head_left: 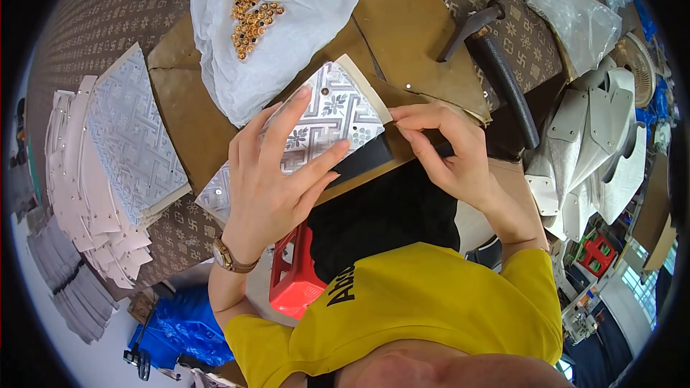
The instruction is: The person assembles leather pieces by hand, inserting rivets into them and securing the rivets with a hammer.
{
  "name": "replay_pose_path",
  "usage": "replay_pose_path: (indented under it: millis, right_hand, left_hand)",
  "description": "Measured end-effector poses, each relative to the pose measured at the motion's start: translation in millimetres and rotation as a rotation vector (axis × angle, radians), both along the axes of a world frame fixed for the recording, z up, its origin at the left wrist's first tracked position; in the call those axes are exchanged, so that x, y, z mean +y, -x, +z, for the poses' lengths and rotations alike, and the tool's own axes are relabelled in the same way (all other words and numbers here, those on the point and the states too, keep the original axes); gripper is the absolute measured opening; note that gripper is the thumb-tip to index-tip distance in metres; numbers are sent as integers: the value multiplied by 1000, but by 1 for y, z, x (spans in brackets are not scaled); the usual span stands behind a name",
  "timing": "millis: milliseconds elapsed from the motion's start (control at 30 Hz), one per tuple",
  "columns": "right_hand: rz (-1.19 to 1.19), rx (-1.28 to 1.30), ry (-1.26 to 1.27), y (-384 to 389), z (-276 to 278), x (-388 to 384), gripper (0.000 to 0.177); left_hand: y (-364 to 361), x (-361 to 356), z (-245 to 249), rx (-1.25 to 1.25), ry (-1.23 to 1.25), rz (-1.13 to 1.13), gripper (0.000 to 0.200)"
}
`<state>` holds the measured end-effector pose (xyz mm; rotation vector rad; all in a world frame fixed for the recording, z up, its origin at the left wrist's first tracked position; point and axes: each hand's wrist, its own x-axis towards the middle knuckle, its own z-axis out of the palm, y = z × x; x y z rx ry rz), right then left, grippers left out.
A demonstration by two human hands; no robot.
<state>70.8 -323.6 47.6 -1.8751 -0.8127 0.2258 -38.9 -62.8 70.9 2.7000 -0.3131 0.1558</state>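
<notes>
Bracing flat grey-and-white patterned panel (pixel 333 105) by near edge of tabletop (pixel 180 238), apparently against slipping | your left hand (pixel 267 172): fingers spread | your right hand (pixel 453 154): fingertips nearly closed, hold unclear

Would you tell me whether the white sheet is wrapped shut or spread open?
Spread open: the white sheet lies crumpled but unwrapped, the gold pieces exposed.

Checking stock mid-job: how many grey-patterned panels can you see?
2. One panel lies under the left hand; the other panel is farther left, beside the stacked pale pieces. More may be hidden underneath.
</notes>
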Motion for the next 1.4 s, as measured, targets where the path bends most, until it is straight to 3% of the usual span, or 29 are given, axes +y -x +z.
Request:
replay_pose_path:
  millis: [400, 667, 933, 1033, 1400]
  right_hand:
    - [26, -49, 41, -3, 0, 1, 17]
    - [109, -344, 86, -18, 14, 19, 22]
    - [9, -335, 80, -21, 9, 25, 21]
    - [18, -127, 66, -15, 9, 22, 19]
    - [16, -111, 46, -16, 12, 22, 18]
  left_hand:
    - [-4, -3, 7, 26, -152, -54, 45]
    - [-13, 1, 17, 100, -129, -112, 46]
    - [-12, 6, 8, 55, -79, -140, 50]
    - [-11, 6, 6, 40, -74, -142, 51]
    - [-12, 5, 9, 47, -82, -138, 50]
